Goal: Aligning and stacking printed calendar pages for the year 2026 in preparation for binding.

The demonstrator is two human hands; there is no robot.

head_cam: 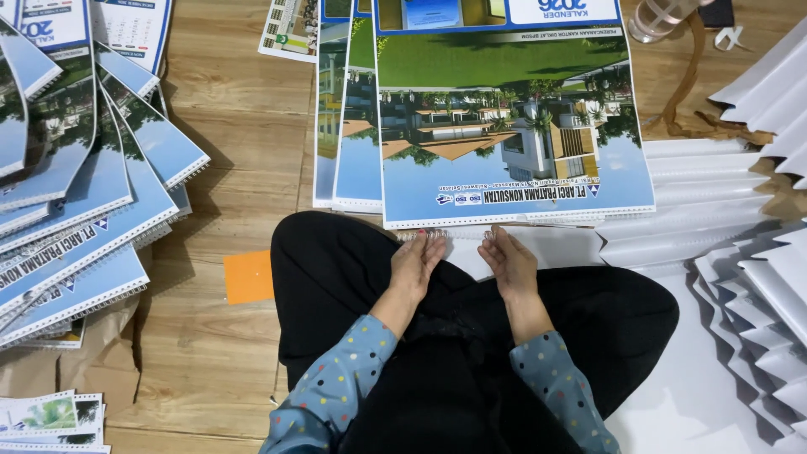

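Two hands on one wire spiral (458, 234): my left hand (414, 267) pinches its left end, my right hand (509, 264) pinches its right end, fingers curled narrow around the coil. The spiral is thin, silver-white, and runs along the near edge of the top calendar (513, 126), touching that punched edge. The calendar lies flat on the floor just beyond my knees, printed side up: glossy photo of a building with orange roofs and white walls, palm trees, green lawn, blue sky, a blue band with a white strip at its far end. Just left of the calendar, two more sheets (345, 118) peek out from under it, same print. Well left of the calendar, a fanned stack of bound calendars (84, 210), blue covers, spirals fitted. An orange paper square (249, 277) sits on the wood floor (235, 118) between that stack and my knee. Right of the calendar, fanned white card sheets (740, 269).
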